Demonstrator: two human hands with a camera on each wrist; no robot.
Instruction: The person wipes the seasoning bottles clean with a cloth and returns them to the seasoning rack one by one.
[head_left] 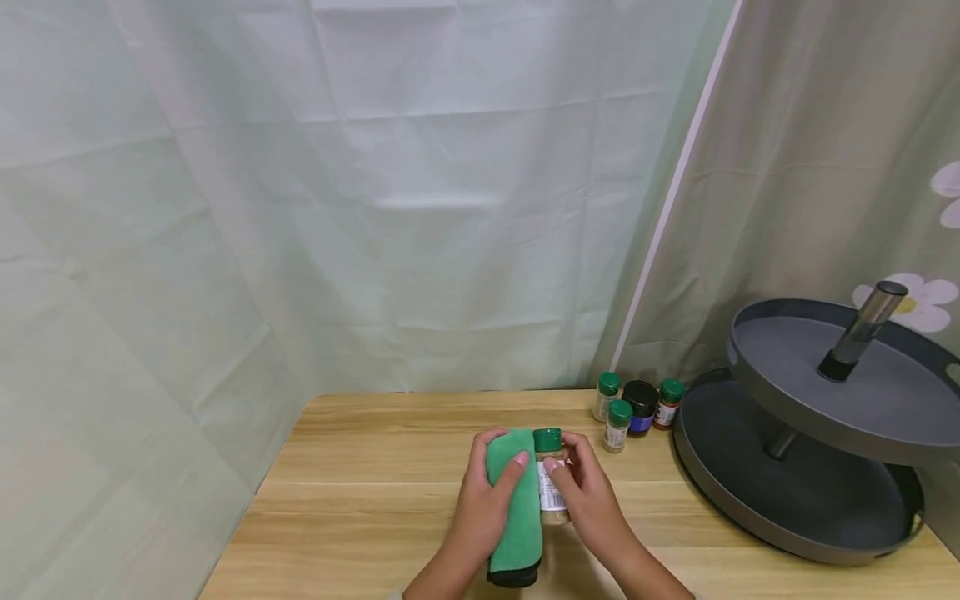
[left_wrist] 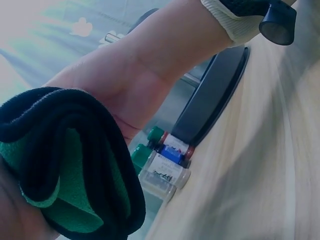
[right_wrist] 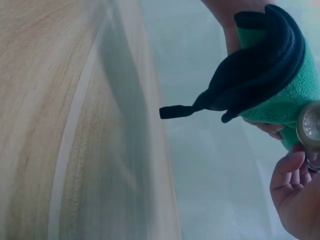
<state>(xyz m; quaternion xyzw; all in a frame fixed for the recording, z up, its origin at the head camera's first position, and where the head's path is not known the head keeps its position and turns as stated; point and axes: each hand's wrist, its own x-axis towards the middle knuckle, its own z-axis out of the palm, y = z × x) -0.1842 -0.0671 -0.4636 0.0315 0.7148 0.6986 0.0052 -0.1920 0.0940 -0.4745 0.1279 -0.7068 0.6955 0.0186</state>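
My left hand [head_left: 483,504] grips a folded green cloth [head_left: 519,517] with black edging, thumb across its front. Beside it, my right hand [head_left: 596,500] holds a spice jar [head_left: 552,487] with a green cap and white label, thumb on the label side. Cloth and jar touch side by side, both raised above the table. In the left wrist view the folded end of the cloth [left_wrist: 75,165] shows its dark hem in layers. From the right wrist, the jar's round base [right_wrist: 311,125] appears against the cloth [right_wrist: 285,95], partly cut off by the frame edge.
Several small jars stand at the table's back right: green-capped spice jars [head_left: 618,427] and a black-lidded jar [head_left: 641,408]. Right of them is a two-tier dark grey round tray [head_left: 817,546] with a metal post [head_left: 862,329]. Pale curtains hang behind the wooden table [head_left: 352,492].
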